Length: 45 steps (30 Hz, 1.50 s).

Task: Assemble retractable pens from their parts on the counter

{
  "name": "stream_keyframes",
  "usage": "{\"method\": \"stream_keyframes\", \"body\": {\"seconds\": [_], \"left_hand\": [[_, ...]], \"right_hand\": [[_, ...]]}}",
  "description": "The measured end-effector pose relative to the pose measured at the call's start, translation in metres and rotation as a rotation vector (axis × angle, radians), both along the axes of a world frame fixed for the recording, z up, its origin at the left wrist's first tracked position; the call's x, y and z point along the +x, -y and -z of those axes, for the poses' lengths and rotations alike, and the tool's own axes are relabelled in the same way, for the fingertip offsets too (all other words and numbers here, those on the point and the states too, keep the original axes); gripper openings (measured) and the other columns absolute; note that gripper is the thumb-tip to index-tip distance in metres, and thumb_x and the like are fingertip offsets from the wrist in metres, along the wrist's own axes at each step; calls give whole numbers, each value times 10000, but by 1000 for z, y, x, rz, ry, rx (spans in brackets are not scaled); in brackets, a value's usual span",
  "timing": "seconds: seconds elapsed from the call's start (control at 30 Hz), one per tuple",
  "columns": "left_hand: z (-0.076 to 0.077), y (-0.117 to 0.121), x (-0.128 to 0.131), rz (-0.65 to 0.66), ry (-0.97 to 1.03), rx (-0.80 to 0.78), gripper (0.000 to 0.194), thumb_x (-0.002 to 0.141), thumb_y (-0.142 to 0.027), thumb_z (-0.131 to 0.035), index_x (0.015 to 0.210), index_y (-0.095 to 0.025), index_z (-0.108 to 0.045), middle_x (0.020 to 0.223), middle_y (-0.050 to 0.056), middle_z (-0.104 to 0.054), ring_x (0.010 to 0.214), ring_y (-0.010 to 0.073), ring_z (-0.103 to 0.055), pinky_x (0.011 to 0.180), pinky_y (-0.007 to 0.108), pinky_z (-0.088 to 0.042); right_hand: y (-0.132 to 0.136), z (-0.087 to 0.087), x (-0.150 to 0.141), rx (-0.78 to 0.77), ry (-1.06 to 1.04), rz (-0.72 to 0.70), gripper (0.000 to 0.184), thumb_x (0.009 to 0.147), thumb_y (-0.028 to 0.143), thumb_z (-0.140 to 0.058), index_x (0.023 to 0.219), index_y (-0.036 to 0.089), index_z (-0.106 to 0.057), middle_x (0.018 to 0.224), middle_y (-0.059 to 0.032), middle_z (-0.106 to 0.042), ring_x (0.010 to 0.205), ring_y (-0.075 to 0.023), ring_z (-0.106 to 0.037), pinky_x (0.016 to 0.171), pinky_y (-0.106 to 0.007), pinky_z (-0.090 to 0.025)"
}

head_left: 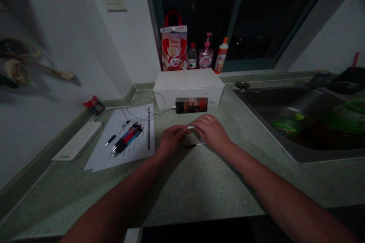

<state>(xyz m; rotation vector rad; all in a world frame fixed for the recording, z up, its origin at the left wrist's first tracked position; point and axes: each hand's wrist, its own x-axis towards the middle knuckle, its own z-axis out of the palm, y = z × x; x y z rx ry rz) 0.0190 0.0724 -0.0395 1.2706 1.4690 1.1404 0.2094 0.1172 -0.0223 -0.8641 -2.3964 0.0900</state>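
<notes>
Both bare forearms are extending forward from the lower corners of the view and converging over a speckled green laminate countertop [199, 186]. The left hand [172, 140] is lying palm-down, fingers angled toward the right hand [211, 133], which is arched knuckles-up. The hands are together, fingertips meeting over a slim white plastic piece [190, 127] that is showing between them; whether it is clamped or only touched cannot be told.

Just below the fingertips, a slender black pen with a white tip [194, 145] is lying flat on the laminate, near both hands but apart from them. Left of the left hand, a white printed paper sheet [142, 148] is lying on the counter, bearing a loose bundle of black, red and blue pens [127, 139] and a single black-and-silver pen [116, 133].

Beyond the hands, a white rectangular cardboard box [188, 87] is standing against the window, with a pixel-obscured flat dark device [191, 105] leaning at its front, a thin white cable [145, 100] looping from it. To the right, a brushed stainless steel sink [285, 117] is set into the counter.
</notes>
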Motion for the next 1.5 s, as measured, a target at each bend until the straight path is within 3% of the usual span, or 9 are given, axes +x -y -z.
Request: {"method": "stream_keyframes", "body": {"seconds": [0.13,0.23,0.37,0.47,0.73,1.0,1.17,1.33,1.5], "left_hand": [[0,-3,-4,-34,-106,23,192,889,-312,-643,962,-181,-764,886,46,-795,730,169,-680,697,294,-547],[3,-6,-7,-38,-319,90,132,898,-239,-650,943,-191,-766,910,52,-786,825,190,-703,806,326,-545],[9,-11,-10,57,-705,207,137,870,-156,-667,919,-206,-785,953,69,-761,938,234,-670,887,375,-512],[12,-13,-10,117,-831,261,171,872,-158,-659,954,-212,-798,950,77,-749,977,258,-651,915,401,-500],[6,-11,-6,122,-913,242,171,896,-186,-649,974,-208,-801,978,93,-743,981,258,-640,914,393,-492],[7,-10,-8,126,-943,221,176,916,-196,-640,1014,-207,-786,1008,78,-734,1016,245,-640,933,375,-489],[-4,4,-10,128,-899,265,136,886,-177,-667,966,-203,-774,985,84,-722,1012,260,-634,913,399,-498],[-18,20,-4,279,-875,287,111,863,-251,-732,939,-180,-767,959,90,-720,979,271,-644,895,400,-504],[-20,27,4,420,-926,285,78,861,-215,-721,911,-167,-756,984,90,-727,982,265,-643,900,389,-504]], "right_hand": [[-2,5,1,-45,-30,85,181,1008,233,-595,1090,240,-758,1014,-76,-756,999,-265,-632,921,-419,-471],[-9,13,2,-113,-14,145,186,1007,244,-607,1107,223,-762,1012,-76,-764,988,-263,-643,890,-399,-484],[-19,25,-2,-162,57,129,179,992,249,-641,1095,216,-784,995,-88,-765,994,-257,-647,902,-397,-486],[-22,28,-5,-158,96,101,174,968,223,-670,1100,218,-784,1035,-100,-749,1019,-257,-638,913,-401,-485],[-21,28,4,-162,96,153,100,936,203,-707,1003,177,-775,1032,-104,-728,1021,-269,-627,917,-403,-477],[-23,28,-13,-175,111,132,123,948,215,-693,1036,177,-771,1046,-99,-726,1028,-261,-619,920,-385,-462],[-21,25,-5,-186,104,166,157,943,234,-703,1075,179,-767,1053,-103,-731,1030,-270,-625,914,-387,-466],[-23,26,1,-188,77,170,135,944,232,-701,1049,177,-765,1045,-102,-730,1042,-268,-622,924,-385,-465],[-16,20,5,-156,8,140,133,978,250,-650,1044,197,-753,1033,-96,-723,1037,-260,-614,928,-389,-460]]}}
